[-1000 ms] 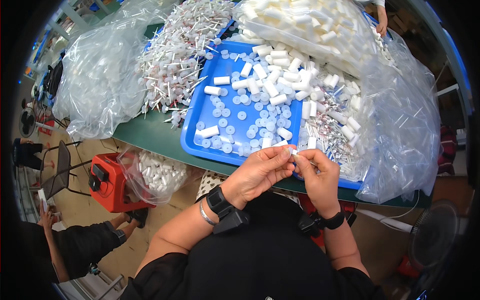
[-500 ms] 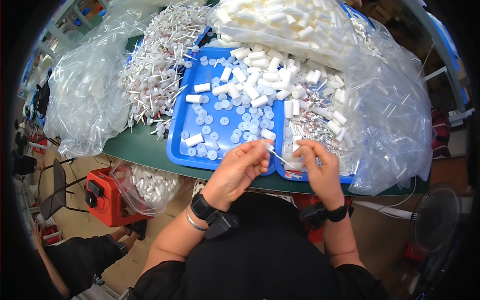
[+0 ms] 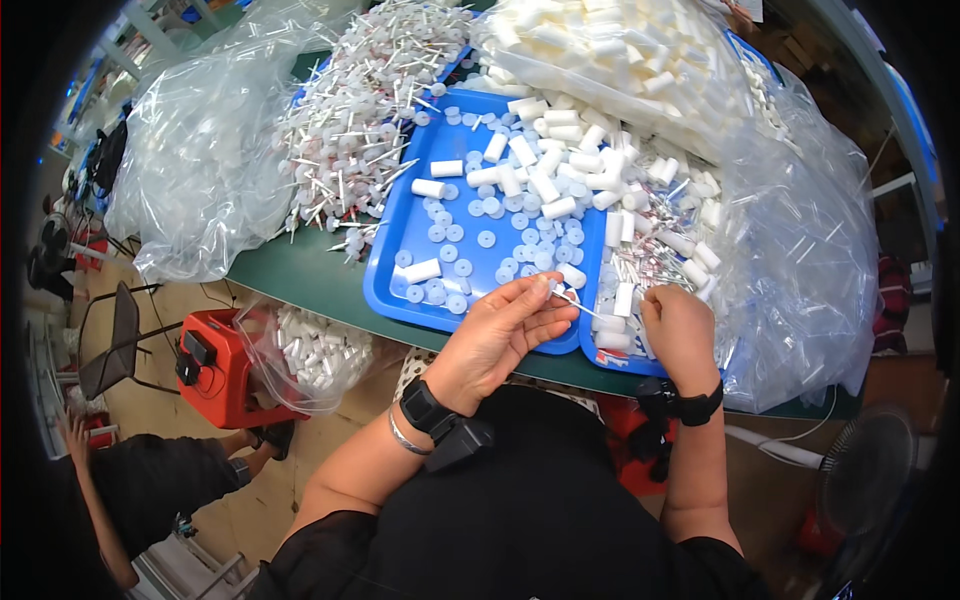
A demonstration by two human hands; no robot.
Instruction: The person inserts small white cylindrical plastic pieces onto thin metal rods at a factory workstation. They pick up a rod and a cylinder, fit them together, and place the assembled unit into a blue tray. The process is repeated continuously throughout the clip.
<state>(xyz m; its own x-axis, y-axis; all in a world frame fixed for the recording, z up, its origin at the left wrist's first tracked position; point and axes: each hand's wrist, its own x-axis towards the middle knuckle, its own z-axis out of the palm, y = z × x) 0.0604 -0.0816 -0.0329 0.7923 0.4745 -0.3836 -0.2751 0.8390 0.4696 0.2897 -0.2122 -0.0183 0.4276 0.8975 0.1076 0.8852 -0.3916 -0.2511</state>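
Observation:
My left hand (image 3: 505, 335) is closed in a pinch in front of the left blue tray (image 3: 392, 290). A thin white stick (image 3: 580, 304) sticks out to the right from between its thumb and forefinger. What sits at the pinched end is mostly hidden by the fingertips. My right hand (image 3: 682, 335) has its fingers curled down at the near part of the right blue tray (image 3: 640, 366). Beside it lie thin metallic and white pins (image 3: 640, 262) and white cylinders (image 3: 622, 300). Anything between its fingertips is hidden from view.
Translucent discs (image 3: 486, 239) and white cylinders lie in the left tray. Farther back are a heap of disc-headed sticks (image 3: 350, 120) and a bag of white cylinders (image 3: 620, 70). Clear plastic bags (image 3: 205, 160) flank them. A red stool (image 3: 215, 375) and another person (image 3: 165, 485) are at left.
My right hand has moved from beside the stick's tip down and right to the right tray, its fingers curling. My left hand keeps hold of the stick. The whole view has shifted slightly.

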